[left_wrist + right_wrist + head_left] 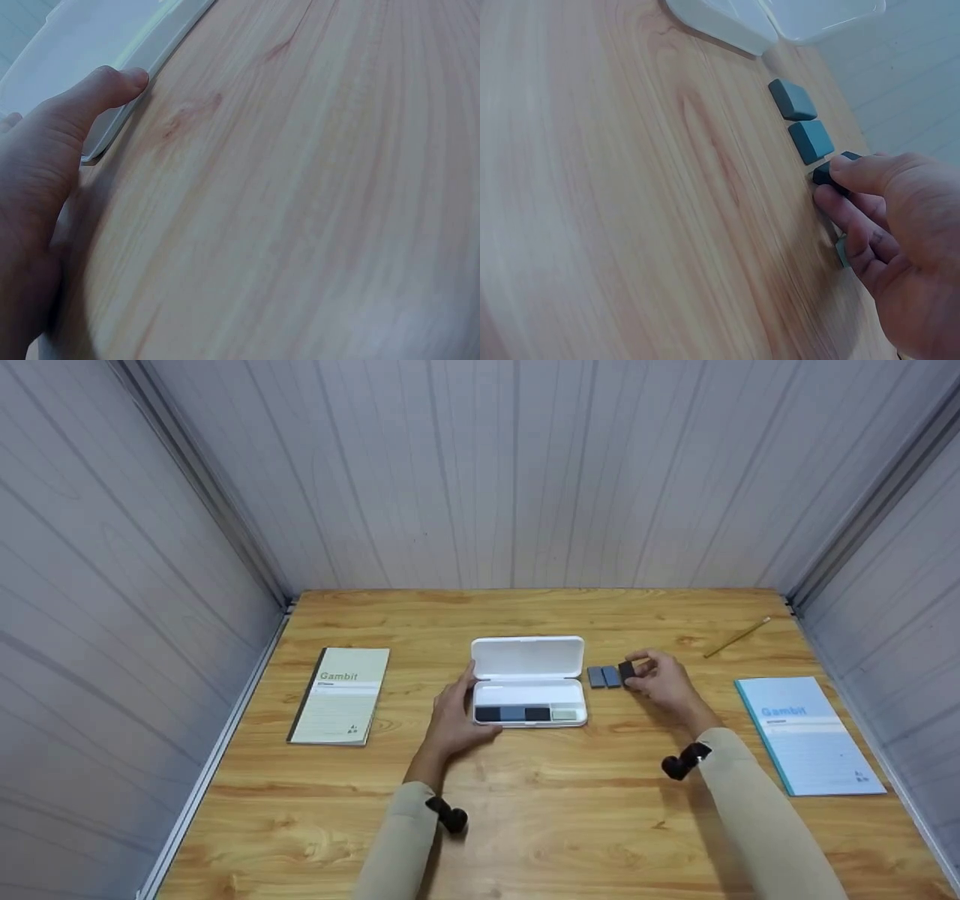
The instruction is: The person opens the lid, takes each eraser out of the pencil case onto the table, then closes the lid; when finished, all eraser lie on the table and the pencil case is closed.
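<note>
Pinching a small black block (627, 671) between thumb and fingertips, the right hand (664, 682) holds it at the tabletop, just right of two grey-blue blocks (604, 676) that lie side by side on the wood. The right wrist view shows it clearly: thumb on top, fingers curled beneath, the dark piece at the end of that short row. Over on the other side, the left hand (456, 720) rests against the near left corner of the open white case (529, 682), fingers fairly straight and relaxed, thumb tip touching the case's rim in the left wrist view. Between the two hands sits that case, lid up and tilted back, with dark, blue, black and pale green blocks lined up in its tray. Well out beyond the left hand lies a cream notebook (341, 695); beyond the right hand, a light blue notebook (806, 733), and farther back a pencil (736, 637) on the wooden table (525, 810).
</note>
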Demonstrator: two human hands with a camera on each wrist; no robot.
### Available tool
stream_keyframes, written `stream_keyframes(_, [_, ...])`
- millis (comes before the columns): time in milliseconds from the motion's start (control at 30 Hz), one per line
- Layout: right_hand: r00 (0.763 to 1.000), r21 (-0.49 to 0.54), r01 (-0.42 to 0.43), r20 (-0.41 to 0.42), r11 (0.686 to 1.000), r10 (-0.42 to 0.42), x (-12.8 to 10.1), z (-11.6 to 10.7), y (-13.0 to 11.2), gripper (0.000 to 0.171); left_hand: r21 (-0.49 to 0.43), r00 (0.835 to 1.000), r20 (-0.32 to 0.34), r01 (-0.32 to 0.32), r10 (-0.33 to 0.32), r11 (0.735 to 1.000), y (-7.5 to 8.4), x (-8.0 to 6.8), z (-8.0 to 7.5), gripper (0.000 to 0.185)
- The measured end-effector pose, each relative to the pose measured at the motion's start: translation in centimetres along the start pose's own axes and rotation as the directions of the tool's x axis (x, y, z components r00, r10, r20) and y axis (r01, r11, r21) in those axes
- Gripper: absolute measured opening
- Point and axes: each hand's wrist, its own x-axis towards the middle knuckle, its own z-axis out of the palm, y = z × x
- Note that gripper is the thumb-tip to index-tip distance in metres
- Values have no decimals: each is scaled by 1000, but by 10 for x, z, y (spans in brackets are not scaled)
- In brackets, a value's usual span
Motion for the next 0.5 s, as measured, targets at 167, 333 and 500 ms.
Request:
stream_keyframes(167, [1000,-17,0,-3,1000,0,0,-1,1,50,-1,1000,1,-3,3,1000,0,0,0,132])
stream_keyframes(333, [1000,-20,7,-7,1000,-7,1,-1,3,49,3,1000,-1,-2,2,1000,-1,1,0,132])
stream_keyframes(500, [1000,-7,9,-5,1000,-9,3,-1,5,49,9,1000,-3,2,-2,1000,-1,1,0,133])
